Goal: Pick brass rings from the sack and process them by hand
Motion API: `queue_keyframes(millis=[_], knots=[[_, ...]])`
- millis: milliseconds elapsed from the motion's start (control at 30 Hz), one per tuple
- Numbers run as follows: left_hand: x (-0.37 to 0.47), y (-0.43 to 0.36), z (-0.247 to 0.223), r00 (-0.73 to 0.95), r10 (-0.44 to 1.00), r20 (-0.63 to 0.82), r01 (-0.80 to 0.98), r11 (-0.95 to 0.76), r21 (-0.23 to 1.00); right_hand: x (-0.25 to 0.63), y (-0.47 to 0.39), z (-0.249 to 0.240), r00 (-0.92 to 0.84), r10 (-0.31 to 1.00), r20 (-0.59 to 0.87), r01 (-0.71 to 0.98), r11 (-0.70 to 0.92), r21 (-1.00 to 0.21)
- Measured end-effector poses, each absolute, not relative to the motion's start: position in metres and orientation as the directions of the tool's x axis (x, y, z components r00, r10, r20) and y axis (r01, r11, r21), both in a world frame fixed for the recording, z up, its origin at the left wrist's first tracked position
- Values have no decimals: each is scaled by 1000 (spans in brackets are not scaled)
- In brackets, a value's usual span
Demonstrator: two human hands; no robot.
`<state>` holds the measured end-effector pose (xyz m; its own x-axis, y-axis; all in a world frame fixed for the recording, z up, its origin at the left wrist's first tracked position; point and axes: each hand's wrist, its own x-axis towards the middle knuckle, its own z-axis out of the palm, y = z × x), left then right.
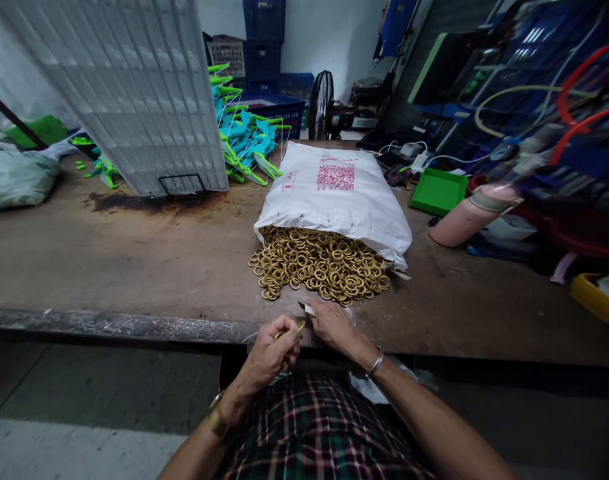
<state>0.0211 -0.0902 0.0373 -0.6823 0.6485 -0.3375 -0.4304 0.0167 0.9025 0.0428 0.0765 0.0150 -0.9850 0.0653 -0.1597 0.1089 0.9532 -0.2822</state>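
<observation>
My left hand (274, 350) is closed, pinching a brass-coloured ring (301, 326) between thumb and fingers just off the table's front edge. Another ring shows among its curled fingers. Close beside it, my right hand (331, 325) is closed around a small knife (307, 308) with a dark, pointed blade and a pale part by the fingers. Behind both hands, a heap of brass-coloured rings (324, 267) spills from the open mouth of a white woven sack (334, 193) printed with a red code. What lies under my right palm is hidden.
A tall translucent ribbed panel (149, 93) stands at the left, with green and blue toy bows (249, 140) behind it. A black fan (324, 107) is at the back. To the right are a green tray (438, 191), a pink bottle (471, 217) and a yellow container (597, 303).
</observation>
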Motion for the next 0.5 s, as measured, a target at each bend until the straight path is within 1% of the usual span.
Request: queue_keyframes(millis=[67,133,233,333,400,433,467,500], knots=[[26,-101,43,-607,703,-371,-479,49,876,39,79,14,-987,109,-118,136,956,-259],[33,-113,39,-549,697,-461,-571,89,816,35,81,13,-985,154,-77,169,952,-255],[43,-129,16,-499,593,-632,-746,78,661,30,81,12,-972,234,-34,235,940,-249],[49,-140,-10,-417,477,-774,-885,-22,464,26,82,10,-955,296,-1,289,933,-215],[48,-140,-22,-366,450,-814,-927,-100,361,24,82,8,-949,314,11,307,933,-191],[47,-137,-26,-353,455,-817,-934,-123,335,24,83,7,-948,319,11,312,933,-182],[45,-132,-30,-353,467,-811,-934,-127,334,23,83,6,-947,322,11,315,932,-177],[43,-126,-33,-385,481,-787,-919,-120,376,22,84,6,-944,329,8,323,931,-171]])
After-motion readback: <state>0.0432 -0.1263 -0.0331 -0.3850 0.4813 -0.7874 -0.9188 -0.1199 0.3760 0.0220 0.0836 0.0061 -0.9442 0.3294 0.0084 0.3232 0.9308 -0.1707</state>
